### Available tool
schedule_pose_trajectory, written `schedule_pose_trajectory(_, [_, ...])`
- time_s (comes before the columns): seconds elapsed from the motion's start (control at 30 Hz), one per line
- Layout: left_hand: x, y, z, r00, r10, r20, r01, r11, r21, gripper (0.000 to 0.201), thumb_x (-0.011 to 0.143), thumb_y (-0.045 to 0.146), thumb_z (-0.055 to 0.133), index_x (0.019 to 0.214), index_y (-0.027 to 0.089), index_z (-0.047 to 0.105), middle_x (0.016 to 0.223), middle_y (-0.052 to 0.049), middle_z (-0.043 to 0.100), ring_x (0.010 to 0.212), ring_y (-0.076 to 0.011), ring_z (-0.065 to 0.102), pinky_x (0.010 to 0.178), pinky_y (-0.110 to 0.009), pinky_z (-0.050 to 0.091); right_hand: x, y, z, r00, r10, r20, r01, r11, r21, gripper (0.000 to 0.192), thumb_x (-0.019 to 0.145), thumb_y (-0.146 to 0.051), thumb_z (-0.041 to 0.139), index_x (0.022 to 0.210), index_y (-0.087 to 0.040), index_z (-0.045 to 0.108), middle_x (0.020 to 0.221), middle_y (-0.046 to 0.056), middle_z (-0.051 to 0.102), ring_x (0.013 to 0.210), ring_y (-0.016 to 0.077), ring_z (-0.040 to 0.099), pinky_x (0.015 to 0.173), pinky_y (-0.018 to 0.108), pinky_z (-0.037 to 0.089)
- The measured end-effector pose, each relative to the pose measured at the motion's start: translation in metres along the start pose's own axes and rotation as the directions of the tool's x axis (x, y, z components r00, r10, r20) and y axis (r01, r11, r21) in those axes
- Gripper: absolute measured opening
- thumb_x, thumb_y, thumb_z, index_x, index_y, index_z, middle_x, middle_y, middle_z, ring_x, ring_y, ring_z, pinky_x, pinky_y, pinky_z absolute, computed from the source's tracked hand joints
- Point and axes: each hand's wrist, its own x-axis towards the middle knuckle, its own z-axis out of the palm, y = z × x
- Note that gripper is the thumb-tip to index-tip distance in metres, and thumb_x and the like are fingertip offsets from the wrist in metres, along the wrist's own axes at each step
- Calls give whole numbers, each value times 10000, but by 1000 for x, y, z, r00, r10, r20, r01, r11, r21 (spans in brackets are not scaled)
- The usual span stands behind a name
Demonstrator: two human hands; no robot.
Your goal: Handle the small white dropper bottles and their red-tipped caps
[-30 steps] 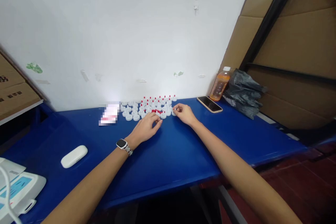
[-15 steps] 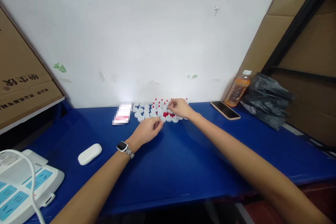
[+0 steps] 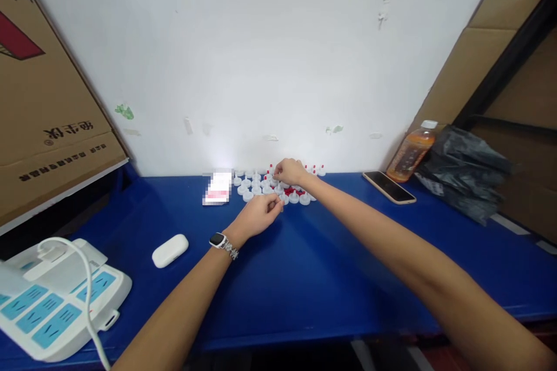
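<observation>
Near the middle of the frame, against the white wall, a cluster of small white caps (image 3: 261, 185) sits in rows on the blue counter (image 3: 304, 266); some carry red tips (image 3: 314, 168), and a few loose red pieces (image 3: 289, 191) lie among the front rows. The right hand (image 3: 289, 171) reaches over the back of the cluster, its fingers pinched together on or just above one cap; the piece is too small to tell whether it is truly held. The left hand (image 3: 259, 215) rests on the counter just in front of the cluster, its thumb and forefinger closed as though nipping a tiny part, though nothing can be made out between them. A watch (image 3: 217, 240) sits on the left wrist.

These caps look light, rigid plastic, smooth and easy to scatter with a careless nudge, so each seems best taken by its sides between fingertip and thumb, lifted straight up to spare its neighbours. The red tips are likely fiddly and prone to rolling.

Left of the cluster lies a blurred white-and-pink card (image 3: 217, 188). A white earbud case (image 3: 170, 250) sits lower left, a power strip (image 3: 52, 301) in the bottom left corner. A phone (image 3: 389, 186), an orange drink bottle (image 3: 411, 152) and a black bag (image 3: 465, 177) occupy the right.
</observation>
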Motion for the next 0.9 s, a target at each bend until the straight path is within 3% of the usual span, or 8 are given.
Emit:
schedule_pose_trajectory(0.1, [-1, 2, -1, 1000, -3, -13, 3, 1000, 3, 363, 964, 429, 420, 796, 183, 627, 630, 19, 570, 553, -123, 463, 547, -256, 313, -4, 1, -8, 994, 5, -109, 3, 997, 72, 168, 838, -302, 596, 846, -194, 724, 898, 56, 744, 881, 204, 645, 866, 328, 404])
schedule_pose_trajectory(0.2, [-2, 5, -3, 999, -11, -34, 11, 1000, 11, 357, 963, 434, 423, 794, 187, 617, 621, 25, 562, 548, -120, 456, 543, -254, 307, -15, 8, -18, 955, 10, -296, 68, 966, 250, 139, 841, -270, 562, 843, -176, 665, 884, 54, 717, 815, 182, 623, 791, 304, 426])
schedule_pose_trajectory(0.3, [-2, 8, -3, 998, -6, -65, 8, 999, 31, 355, 963, 435, 425, 779, 186, 600, 599, 31, 534, 541, -116, 446, 536, -255, 294, -37, 18, -22, 931, 48, -362, 154, 847, 508, 112, 858, -292, 528, 861, -192, 577, 813, 31, 676, 746, 164, 603, 722, 293, 443])
schedule_pose_trajectory(0.43, [-1, 13, 0, 993, 19, -113, -12, 998, 64, 351, 968, 423, 422, 746, 187, 559, 579, 40, 486, 529, -110, 421, 532, -259, 276, -81, 26, -13, 977, 89, -193, 131, 463, 877, 214, 873, -433, 519, 908, -229, 469, 700, -17, 623, 642, 149, 602, 640, 279, 453])
schedule_pose_trajectory(0.53, [-1, 19, 4, 988, 34, -153, -26, 998, 57, 333, 976, 416, 414, 769, 192, 548, 588, 43, 475, 536, -110, 428, 541, -256, 284, -116, 25, 0, 993, 107, -56, 28, 249, 968, 283, 856, -481, 535, 963, -223, 498, 665, -25, 604, 562, 137, 577, 574, 261, 414])
schedule_pose_trajectory(0.7, [-4, 34, 18, 988, 45, -151, -46, 999, -3, 286, 996, 442, 389, 980, 211, 557, 654, 42, 533, 553, -122, 473, 556, -254, 323, -150, 14, 15, 999, 23, 29, -34, 226, 973, 322, 887, -527, 493, 918, -209, 536, 513, -63, 478, 424, 96, 393, 450, 231, 273])
schedule_pose_trajectory(0.9, [-9, 41, 35, 991, 130, -38, -130, 991, -2, 266, 1030, 396, 301, 947, 216, 478, 820, -14, 604, 731, -168, 576, 672, -284, 403, -153, 2, 18, 995, -3, 102, -102, 25, 994, 380, 831, -581, 593, 891, -253, 411, 527, -112, 412, 380, 63, 285, 401, 201, 183])
